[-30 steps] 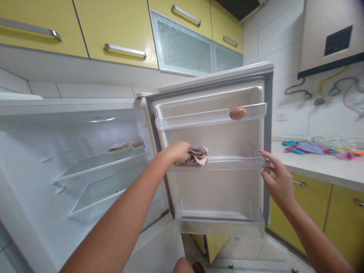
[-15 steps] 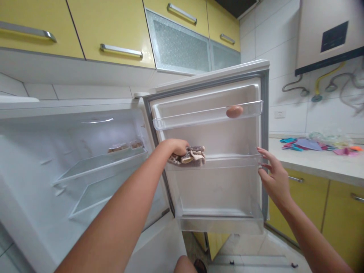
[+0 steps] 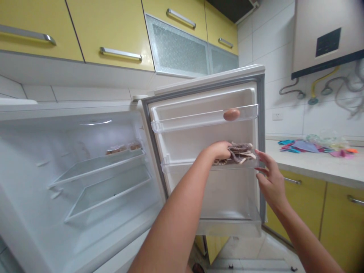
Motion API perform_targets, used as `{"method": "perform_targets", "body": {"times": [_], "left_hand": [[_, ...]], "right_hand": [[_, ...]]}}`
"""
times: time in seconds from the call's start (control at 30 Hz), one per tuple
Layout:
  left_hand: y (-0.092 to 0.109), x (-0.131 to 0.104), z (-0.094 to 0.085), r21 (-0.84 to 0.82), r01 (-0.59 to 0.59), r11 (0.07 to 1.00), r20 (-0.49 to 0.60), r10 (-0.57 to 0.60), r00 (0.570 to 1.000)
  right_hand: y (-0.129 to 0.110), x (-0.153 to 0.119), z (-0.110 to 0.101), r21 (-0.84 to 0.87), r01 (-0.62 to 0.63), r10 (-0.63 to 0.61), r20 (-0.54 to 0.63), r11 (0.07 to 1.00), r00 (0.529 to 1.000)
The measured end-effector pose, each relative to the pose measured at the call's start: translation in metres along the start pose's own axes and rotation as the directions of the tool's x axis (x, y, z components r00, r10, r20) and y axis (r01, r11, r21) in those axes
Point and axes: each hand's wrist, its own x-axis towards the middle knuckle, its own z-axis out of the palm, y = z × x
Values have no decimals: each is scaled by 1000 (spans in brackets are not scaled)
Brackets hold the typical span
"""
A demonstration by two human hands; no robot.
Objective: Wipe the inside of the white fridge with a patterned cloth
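Observation:
My left hand (image 3: 220, 150) is closed on a folded brown-and-cream patterned cloth (image 3: 241, 152). The cloth lies in the clear middle shelf (image 3: 196, 167) of the open fridge door, close to that shelf's right end. My right hand (image 3: 271, 180) grips this same end, with curled fingers above and the thumb lower down, just right of the cloth. Above both hands, a brown egg (image 3: 231, 114) sits in the clear top door shelf (image 3: 187, 123). A third clear shelf (image 3: 227, 228) runs along the bottom of the door.
To the left stands the open fridge compartment (image 3: 113, 235) with glass shelves; packaged food (image 3: 116, 149) lies on the upper one. Yellow cabinets (image 3: 113, 30) hang overhead. Colourful cloths and plastic (image 3: 307, 146) lie on the right counter (image 3: 284, 155), below a water heater (image 3: 321, 34).
My left hand has slid the cloth rightward along the middle door shelf, from its left part to near the right end. My right hand stays at the shelf's end.

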Motion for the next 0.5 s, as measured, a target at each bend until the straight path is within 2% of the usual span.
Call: {"method": "perform_targets", "body": {"times": [0.1,0.2,0.33,0.5], "left_hand": [[9,14,8,-129,-93,987,1,94,996],[8,18,8,-218,-117,969,9,121,993],[10,16,-2,-303,-50,952,46,67,997],[23,13,-13,-297,8,955,62,11,998]], "right_hand": [[1,0,2,-4,6,-6,-19,1000,1000],[1,0,3,-79,16,-19,-26,997,999],[2,-2,3,-191,73,-81,-34,979,996],[3,-5,1,-267,88,-100,-30,960,995]]}}
